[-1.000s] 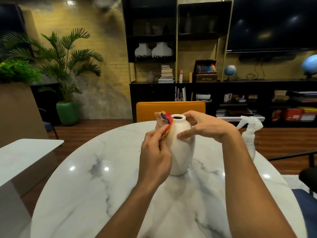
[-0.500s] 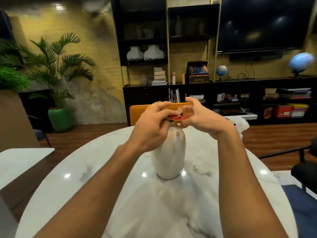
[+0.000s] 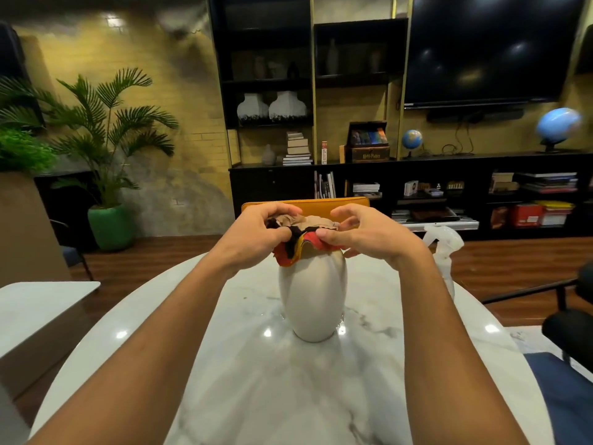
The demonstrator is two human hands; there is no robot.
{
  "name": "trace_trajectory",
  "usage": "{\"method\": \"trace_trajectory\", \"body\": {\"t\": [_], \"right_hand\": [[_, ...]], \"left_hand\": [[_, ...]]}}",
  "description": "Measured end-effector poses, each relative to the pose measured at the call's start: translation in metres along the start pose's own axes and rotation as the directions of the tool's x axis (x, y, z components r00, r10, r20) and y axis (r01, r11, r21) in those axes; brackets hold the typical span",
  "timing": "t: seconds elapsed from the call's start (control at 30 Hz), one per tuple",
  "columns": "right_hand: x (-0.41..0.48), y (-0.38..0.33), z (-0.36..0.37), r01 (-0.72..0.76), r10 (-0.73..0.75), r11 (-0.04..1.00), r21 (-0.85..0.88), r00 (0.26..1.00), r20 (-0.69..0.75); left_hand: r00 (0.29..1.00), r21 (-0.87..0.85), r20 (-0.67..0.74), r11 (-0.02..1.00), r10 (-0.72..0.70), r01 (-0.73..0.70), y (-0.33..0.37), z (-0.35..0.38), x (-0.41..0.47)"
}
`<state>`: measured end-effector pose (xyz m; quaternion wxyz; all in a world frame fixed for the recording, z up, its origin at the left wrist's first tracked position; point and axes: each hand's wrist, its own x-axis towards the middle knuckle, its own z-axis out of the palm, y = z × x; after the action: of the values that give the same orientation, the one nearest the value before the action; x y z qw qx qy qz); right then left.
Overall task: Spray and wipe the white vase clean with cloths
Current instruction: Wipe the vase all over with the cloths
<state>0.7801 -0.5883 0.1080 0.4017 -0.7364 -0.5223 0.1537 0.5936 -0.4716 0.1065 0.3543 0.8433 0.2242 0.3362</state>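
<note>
A white egg-shaped vase (image 3: 313, 297) stands upright on the round marble table (image 3: 244, 380). A multicoloured cloth (image 3: 296, 240), red, yellow, black and tan, is draped over the vase's mouth and hides it. My left hand (image 3: 253, 236) grips the cloth's left side with curled fingers. My right hand (image 3: 362, 234) pinches the cloth's right side between thumb and fingers. A translucent spray bottle (image 3: 444, 252) stands on the table to the right, behind my right forearm, partly hidden.
An orange chair back (image 3: 308, 203) sits just behind the table. A second white tabletop (image 3: 41, 303) lies to the left. A black chair (image 3: 571, 316) and a blue seat (image 3: 564, 390) are at the right. Shelves, a television and potted plants line the far wall.
My left hand moved with the cloth from the vase's left shoulder up to its mouth. Both hands now hold the cloth, which has been spread out over the opening.
</note>
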Motion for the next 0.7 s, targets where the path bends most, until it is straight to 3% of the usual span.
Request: {"method": "trace_trajectory", "body": {"t": [0.1, 0.17, 0.33, 0.37, 0.43, 0.5, 0.57, 0.7], "right_hand": [[-0.001, 0.0, 0.001, -0.011, 0.011, 1.0, 0.003, 1.0, 0.007], [-0.002, -0.002, 0.0, 0.007, -0.006, 0.999, 0.053, 1.0, -0.026], [-0.001, -0.004, -0.004, 0.072, -0.048, 0.974, 0.214, 0.992, -0.118], [-0.001, -0.003, -0.006, 0.075, -0.048, 0.974, 0.214, 0.991, -0.128], [-0.001, -0.001, -0.009, 0.073, -0.056, 0.988, 0.138, 0.991, -0.124], [-0.001, 0.0, -0.011, 0.073, -0.072, 0.997, 0.003, 0.991, -0.114], [0.0, -0.001, -0.008, 0.098, -0.104, 0.992, -0.079, 0.992, -0.075], [0.001, 0.002, 0.003, 0.149, -0.135, 0.986, -0.068, 0.975, 0.175]], "left_hand": [[0.996, 0.035, -0.084, 0.999, 0.017, -0.014, -0.003, 0.001, 0.003], [0.987, -0.054, -0.16, 0.999, -0.003, -0.005, -0.003, 0.004, 0.007], [0.921, -0.332, -0.272, 0.925, -0.279, 0.182, -0.008, 0.006, 0.024], [0.916, -0.282, -0.267, 0.933, -0.299, 0.222, -0.009, 0.005, 0.026], [0.929, -0.016, -0.278, 0.968, -0.244, 0.25, -0.012, 0.004, 0.026], [0.952, 0.152, -0.28, 0.973, -0.125, 0.172, -0.007, 0.004, 0.021], [0.976, 0.171, -0.216, 0.983, -0.034, 0.072, -0.002, 0.004, 0.018], [0.983, 0.106, 0.163, 0.992, -0.09, 0.073, 0.001, 0.008, 0.012]]}}
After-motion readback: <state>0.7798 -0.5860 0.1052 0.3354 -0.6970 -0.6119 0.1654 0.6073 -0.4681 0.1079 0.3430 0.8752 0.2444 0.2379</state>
